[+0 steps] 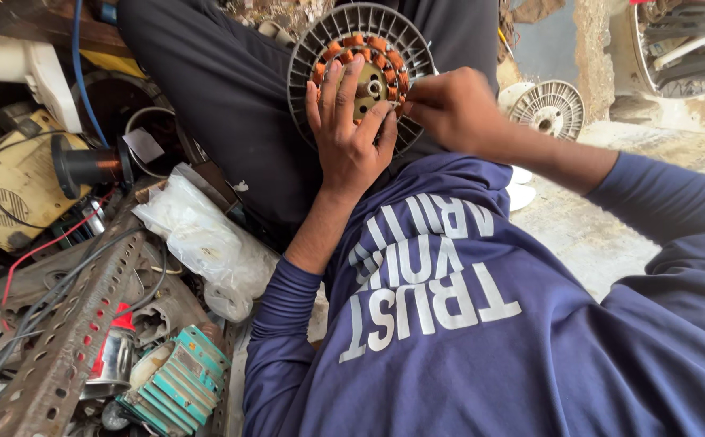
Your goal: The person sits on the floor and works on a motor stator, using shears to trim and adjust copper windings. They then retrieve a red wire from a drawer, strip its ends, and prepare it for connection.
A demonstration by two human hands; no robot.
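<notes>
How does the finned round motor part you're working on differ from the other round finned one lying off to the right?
The motor part in hand is propped on the lap, held by the left hand and right hand; the spare finned disc lies untouched on the ground.
The held one shows a ring of copper-orange coils; the spare shows none from here.
The held one looks darker grey; the spare looks whitish.
Both are round with radial fins.
</notes>
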